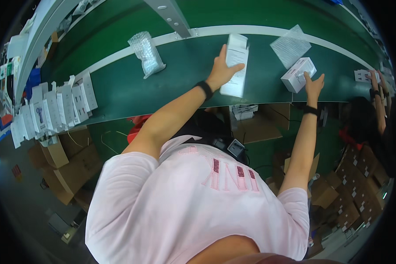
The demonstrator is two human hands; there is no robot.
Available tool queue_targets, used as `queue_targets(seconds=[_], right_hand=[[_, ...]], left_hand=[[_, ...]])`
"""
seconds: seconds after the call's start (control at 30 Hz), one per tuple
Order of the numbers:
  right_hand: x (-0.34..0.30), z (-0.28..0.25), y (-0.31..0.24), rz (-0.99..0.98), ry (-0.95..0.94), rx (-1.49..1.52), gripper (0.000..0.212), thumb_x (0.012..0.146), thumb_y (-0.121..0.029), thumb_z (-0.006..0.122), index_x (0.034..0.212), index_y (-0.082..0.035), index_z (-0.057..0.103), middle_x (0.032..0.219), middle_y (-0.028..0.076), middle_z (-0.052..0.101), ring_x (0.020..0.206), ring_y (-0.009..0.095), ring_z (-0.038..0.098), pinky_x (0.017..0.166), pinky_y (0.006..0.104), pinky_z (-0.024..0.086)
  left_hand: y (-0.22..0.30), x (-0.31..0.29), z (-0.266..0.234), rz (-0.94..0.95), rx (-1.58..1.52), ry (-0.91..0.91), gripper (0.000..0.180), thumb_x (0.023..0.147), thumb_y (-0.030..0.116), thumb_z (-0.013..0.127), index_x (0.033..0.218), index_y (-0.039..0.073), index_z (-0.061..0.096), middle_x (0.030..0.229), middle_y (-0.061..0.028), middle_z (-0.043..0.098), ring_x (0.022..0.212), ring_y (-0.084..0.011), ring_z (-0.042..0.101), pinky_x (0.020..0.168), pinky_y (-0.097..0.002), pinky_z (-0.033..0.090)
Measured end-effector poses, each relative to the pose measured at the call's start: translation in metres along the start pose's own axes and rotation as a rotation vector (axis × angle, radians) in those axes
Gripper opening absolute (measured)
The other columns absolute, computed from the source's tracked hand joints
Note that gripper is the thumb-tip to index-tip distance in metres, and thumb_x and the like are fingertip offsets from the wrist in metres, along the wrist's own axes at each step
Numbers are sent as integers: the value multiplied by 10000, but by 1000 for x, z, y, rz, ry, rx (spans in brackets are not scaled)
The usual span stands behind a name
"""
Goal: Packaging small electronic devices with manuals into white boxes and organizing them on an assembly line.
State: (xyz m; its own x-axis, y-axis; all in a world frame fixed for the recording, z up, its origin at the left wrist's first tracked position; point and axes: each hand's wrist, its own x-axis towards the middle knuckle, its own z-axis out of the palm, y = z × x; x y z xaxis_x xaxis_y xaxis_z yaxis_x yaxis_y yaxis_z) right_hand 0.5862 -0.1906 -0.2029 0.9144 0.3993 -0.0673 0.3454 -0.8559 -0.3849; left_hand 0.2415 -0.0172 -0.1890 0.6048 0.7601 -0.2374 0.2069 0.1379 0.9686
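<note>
A long white carton (237,81) stands out at the middle of the green worktop, its far end showing flap-like edges. My left hand (222,71) grips it, thumb across its face and fingers along its left side. To the right lies a shorter white box (298,75) with print on its faces. My right hand (314,87) is at this box's right side, thumb and fingers spread, one fingertip against or just over it. A flat clear bubble-wrap bag (291,46) rests behind the short box. Left of my left hand is a bubble-wrapped bundle (148,56).
White cartons (53,108) stand in a row at the worktop's left end. A metal post (174,17) rises from the white rail. Cardboard boxes (68,163) sit below. At far right, another person's hands (375,81) touch a small white box (362,76).
</note>
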Motion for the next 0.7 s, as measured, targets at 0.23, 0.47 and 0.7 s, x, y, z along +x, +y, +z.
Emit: queue_targets(seconds=[0.23,0.47,0.7], right_hand=[[-54,10,-72,-514,-91,288,877,802,-271,749,1432,84,253,1412,300,361,1243,377,457,1021,412,410],[-105,43,-128,-606,-100,111,840,815,-256,733,1441,52,264,1405,270,377,1297,383,379,1049,412,386],[-182,67,-227,-550,-605,486,657,852,-276,713,1410,-83,423,1299,199,533,952,214,636,801,314,515]], left_hand=[[42,-28,-102,-745,-1357,-230,422,975,396,495,1233,66,545,1158,-110,624,1041,-259,622,921,-429,496],[29,-91,-133,-706,-780,-131,530,912,407,613,1275,33,518,1132,-92,639,998,-182,644,860,-320,529],[27,-105,-152,-661,-445,-20,479,909,361,634,1234,21,549,1038,-57,662,867,-145,664,774,-297,541]])
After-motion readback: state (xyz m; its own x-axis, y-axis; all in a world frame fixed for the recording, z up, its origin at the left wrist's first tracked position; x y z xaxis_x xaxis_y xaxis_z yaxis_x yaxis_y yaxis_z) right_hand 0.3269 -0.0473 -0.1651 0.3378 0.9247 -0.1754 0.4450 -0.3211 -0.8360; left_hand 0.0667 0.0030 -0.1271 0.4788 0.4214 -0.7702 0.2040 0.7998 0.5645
